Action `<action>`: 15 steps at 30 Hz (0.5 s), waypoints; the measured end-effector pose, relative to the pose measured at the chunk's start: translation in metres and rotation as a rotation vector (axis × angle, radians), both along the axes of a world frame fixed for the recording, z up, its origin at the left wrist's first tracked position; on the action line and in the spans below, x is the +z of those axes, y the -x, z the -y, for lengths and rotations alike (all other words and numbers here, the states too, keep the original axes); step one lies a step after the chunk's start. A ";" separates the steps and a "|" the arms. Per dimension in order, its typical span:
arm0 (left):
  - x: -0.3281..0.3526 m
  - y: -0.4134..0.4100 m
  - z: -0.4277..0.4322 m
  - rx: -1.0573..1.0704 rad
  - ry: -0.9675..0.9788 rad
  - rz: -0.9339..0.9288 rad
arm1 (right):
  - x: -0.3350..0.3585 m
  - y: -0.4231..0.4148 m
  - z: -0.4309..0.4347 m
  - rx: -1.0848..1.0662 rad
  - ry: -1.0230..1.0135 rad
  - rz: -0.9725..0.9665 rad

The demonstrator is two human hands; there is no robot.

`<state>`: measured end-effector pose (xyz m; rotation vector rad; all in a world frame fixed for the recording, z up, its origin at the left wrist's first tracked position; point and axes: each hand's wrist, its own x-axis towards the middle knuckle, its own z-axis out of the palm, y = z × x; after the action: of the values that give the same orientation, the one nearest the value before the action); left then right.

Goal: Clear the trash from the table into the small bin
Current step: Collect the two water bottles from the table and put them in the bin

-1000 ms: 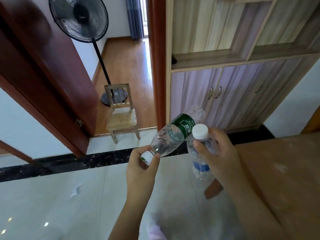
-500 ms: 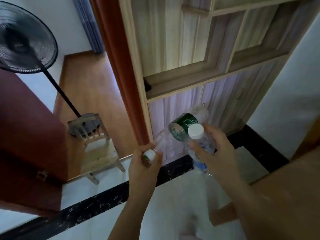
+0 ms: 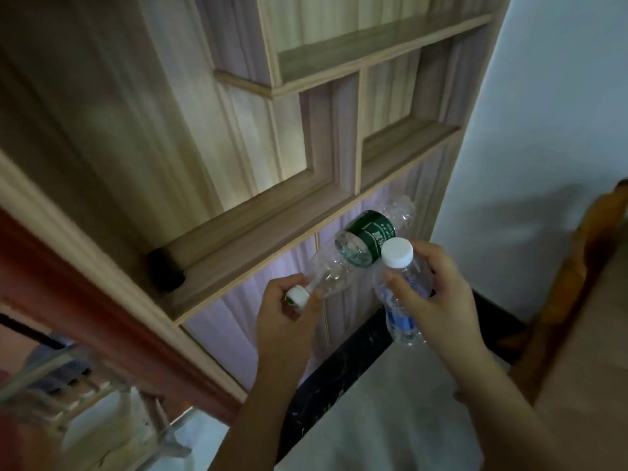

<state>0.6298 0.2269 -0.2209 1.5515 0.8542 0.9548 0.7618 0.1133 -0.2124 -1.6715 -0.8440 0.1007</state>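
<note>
Left hand [image 3: 289, 321] pinches the green-label bottle [image 3: 360, 249] by its capped neck, right hand [image 3: 438, 300] curls round the blue-label bottle [image 3: 402, 314], both held clear of the table [image 3: 591, 334] edge; that slight neck pinch could let the bottle swing and drop, with no bin visible before the cabinet [image 3: 238, 164]

a home: built-in wooden cabinet [image 3: 306, 137], red door frame [image 3: 102, 321], tiled floor [image 3: 390, 419], small wooden chair [image 3: 85, 402].

Cabinet [image 3: 258, 212] blocks ahead, table [image 3: 584, 368] flanks the right; floor [image 3: 390, 419] between lies open.
</note>
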 end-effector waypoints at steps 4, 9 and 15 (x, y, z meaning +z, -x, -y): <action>-0.011 -0.053 -0.025 -0.112 0.018 -0.013 | -0.005 -0.043 -0.010 -0.123 0.003 0.033; -0.018 -0.132 -0.057 -0.267 0.018 -0.007 | -0.010 -0.097 -0.024 -0.293 0.023 0.041; -0.014 -0.226 -0.101 -0.459 0.024 0.073 | -0.006 -0.168 -0.064 -0.491 0.025 0.049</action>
<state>0.8559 0.3275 -0.2346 1.5892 0.4261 0.6580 0.9301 0.1772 -0.2181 -1.8650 -0.4486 -0.2697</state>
